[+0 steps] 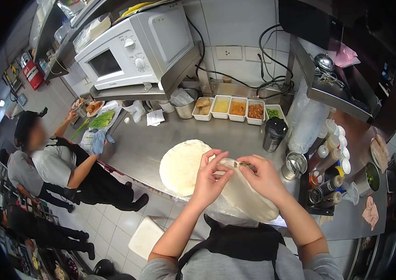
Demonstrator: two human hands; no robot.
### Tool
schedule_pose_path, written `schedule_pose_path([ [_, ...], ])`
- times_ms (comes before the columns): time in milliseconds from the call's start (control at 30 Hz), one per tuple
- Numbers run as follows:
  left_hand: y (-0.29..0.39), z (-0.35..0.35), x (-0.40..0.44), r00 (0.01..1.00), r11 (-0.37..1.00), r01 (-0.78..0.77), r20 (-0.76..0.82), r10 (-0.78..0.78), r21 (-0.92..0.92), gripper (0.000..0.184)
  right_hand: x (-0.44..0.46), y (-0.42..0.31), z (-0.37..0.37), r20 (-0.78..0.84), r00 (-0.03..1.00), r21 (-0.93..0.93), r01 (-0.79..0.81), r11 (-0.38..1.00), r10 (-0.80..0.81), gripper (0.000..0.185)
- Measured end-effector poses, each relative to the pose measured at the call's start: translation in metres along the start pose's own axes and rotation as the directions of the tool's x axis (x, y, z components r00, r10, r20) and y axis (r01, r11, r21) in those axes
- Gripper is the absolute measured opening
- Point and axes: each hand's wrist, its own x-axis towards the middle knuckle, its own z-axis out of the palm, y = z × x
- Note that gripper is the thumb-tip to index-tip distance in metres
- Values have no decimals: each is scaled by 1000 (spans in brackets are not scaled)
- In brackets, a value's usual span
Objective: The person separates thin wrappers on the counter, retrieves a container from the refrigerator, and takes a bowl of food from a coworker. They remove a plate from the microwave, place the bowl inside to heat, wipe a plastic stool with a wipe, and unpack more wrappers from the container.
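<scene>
Left hand (212, 179) and right hand (262, 177) pinch a pale sheet (249, 199) by its edge; round dough (180, 165) lies nearer the left!

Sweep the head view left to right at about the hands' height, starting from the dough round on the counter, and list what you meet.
Dough round → left hand → right hand → metal cup → group of bottles → metal pot.
</scene>
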Motion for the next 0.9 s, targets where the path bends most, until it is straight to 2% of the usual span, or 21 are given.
schedule_pose_path([
  [67,-4,-4,-1,992,992,-99,85,93,77,33,-5,-9,-1,-23,1000,-1,10,1000,-10,19],
  [167,-5,-9,-6,970,969,-199,173,173,148,28,-8,-6,-5,4,999,-108,53,993,-52,17],
  [300,-9,-20,-10,908,881,-390,275,318,268,27,-17,3,-5,37,999,89,-16,996,13,20],
  [400,0,-19,-20,914,880,-397,195,355,261,26,-24,7,-2,51,997,189,-61,980,52,22],
  [567,22,-18,-38,888,828,-443,293,354,344,27,-37,4,4,78,991,230,-122,966,107,24],
  [700,11,-23,-45,829,776,-547,330,452,314,27,-45,-3,6,27,999,187,-41,982,36,25],
  [767,8,-21,-48,826,772,-558,297,480,305,25,-47,-4,6,-3,1000,183,-4,983,4,24],
  [900,6,-22,-52,810,750,-586,268,522,307,24,-53,-5,5,-10,1000,199,-11,980,13,22],
])
